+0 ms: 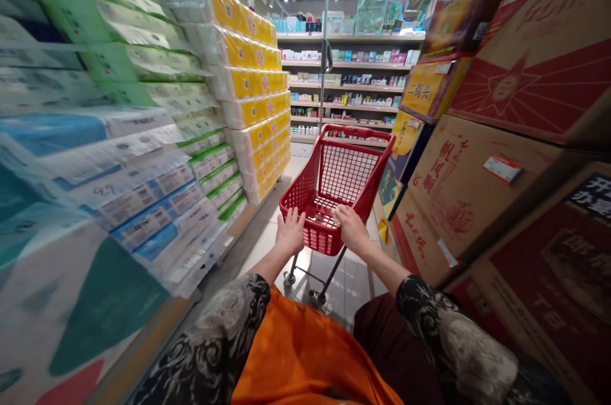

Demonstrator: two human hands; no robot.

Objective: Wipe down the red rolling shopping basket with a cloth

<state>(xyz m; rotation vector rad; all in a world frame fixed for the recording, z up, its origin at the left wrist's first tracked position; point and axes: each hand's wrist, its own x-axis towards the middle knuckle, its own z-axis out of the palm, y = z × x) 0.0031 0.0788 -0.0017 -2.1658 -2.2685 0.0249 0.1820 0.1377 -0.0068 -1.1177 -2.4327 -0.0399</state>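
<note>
Head view, and here we are in a tight aisle, the red shopping cart [305, 182] dead ahead, right between the stacked yellow packs [260, 106] on the left and the printed cartons [482, 179] on the right! Both hands are out at its near, low end. The left hand [290, 232] lies at the near left corner, fingers loosely spread at the rim, no tight hold to be seen. The right hand [352, 227] is further right at that near end, fingers bent toward the rim; whether it has a real grip there, I cannot tell. The tall end, with its top bar [356, 132], stands on the far side, beyond both hands, the stocked shelves [363, 86] farther off behind it. So the step in hand, I'd judge, is handling the cart by its low end. And the next move? It calls, I'd say, for a surer hold from both hands, even effort left and right, and the wheels [289, 278] lined up along the pale floor [267, 255], clear of those cartons near on the right.
</note>
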